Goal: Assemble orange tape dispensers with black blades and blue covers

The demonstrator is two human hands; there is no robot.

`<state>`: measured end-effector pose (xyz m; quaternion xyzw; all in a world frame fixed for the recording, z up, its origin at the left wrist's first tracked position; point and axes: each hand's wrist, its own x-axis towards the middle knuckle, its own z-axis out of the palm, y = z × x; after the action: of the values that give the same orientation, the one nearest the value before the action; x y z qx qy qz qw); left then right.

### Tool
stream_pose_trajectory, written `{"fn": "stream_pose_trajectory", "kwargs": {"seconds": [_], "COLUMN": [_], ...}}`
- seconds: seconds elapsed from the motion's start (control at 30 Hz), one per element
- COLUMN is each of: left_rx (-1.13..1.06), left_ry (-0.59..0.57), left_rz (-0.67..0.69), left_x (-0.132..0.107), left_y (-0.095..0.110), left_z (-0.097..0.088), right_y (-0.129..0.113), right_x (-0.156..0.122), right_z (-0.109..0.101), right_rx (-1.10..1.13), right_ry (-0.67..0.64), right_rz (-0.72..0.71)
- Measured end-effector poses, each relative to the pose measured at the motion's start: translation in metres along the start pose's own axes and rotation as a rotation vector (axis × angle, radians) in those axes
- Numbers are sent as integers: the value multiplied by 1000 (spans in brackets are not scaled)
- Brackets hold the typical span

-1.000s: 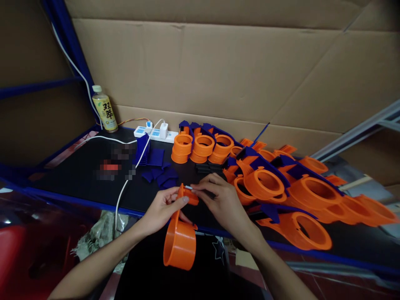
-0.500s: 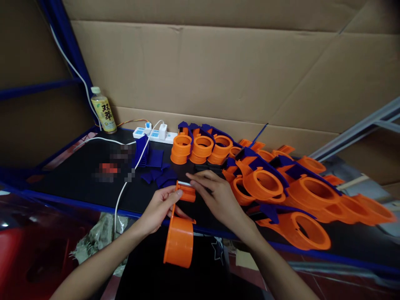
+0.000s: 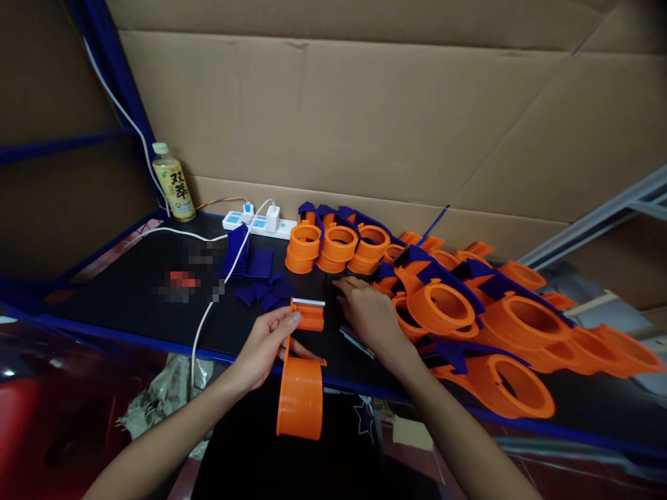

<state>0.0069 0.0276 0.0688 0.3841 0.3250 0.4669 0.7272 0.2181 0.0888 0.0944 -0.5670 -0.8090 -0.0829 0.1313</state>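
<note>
My left hand [image 3: 268, 347] is closed around the narrow arm of an orange tape dispenser [image 3: 302, 399], held above the front edge of the black table. Its round hub hangs downward, and a toothed metal blade [image 3: 308, 302] lies along its top end. My right hand [image 3: 367, 309] is away from the dispenser, reaching low over the table with thumb and fingers a little apart. Its fingertips are at some black pieces [image 3: 331, 279], partly hidden by the hand. Thin silvery strips [image 3: 357, 342] lie just below that hand.
Orange dispensers with dark blue parts [image 3: 442, 305] crowd the right side. Loose blue pieces [image 3: 265, 290] and stacked blue plates [image 3: 258, 264] lie left of centre. Behind are a power strip [image 3: 286, 228] and a bottle [image 3: 174, 184]; a white cable [image 3: 202, 316] crosses the table.
My right hand has left the blade end of the dispenser and moved right and down to the black pieces. The silvery strips have come into view. My left hand keeps its hold.
</note>
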Motion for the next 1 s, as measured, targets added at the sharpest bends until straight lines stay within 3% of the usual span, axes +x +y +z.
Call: {"fn": "stream_pose_trajectory", "kwargs": {"seconds": [0.23,0.4,0.53,0.63,0.83,1.0], "left_rx": [-11,-21,-5,4,49,78], "left_ry": [29,28,17,6,-27,-33], "left_rz": [10,28,46,50,65,88], "left_x": [-1,-1,-1,-2,-1,0], "left_y": [3,4,3,3,1,-1], "left_z": [2,5,5,5,4,2], "right_y": [-4,-9,-20,-29,-42,-49], "right_x": [1,-11,-28,-35,-34,-35], "right_z": [-7,-32,-48,-46,-28,-27], "right_rx": [119,503,703,680,615,612], "right_ry": [-19,158,198,185,286,337], "right_rz": [-80,23,-104,-204,-220,-205]}}
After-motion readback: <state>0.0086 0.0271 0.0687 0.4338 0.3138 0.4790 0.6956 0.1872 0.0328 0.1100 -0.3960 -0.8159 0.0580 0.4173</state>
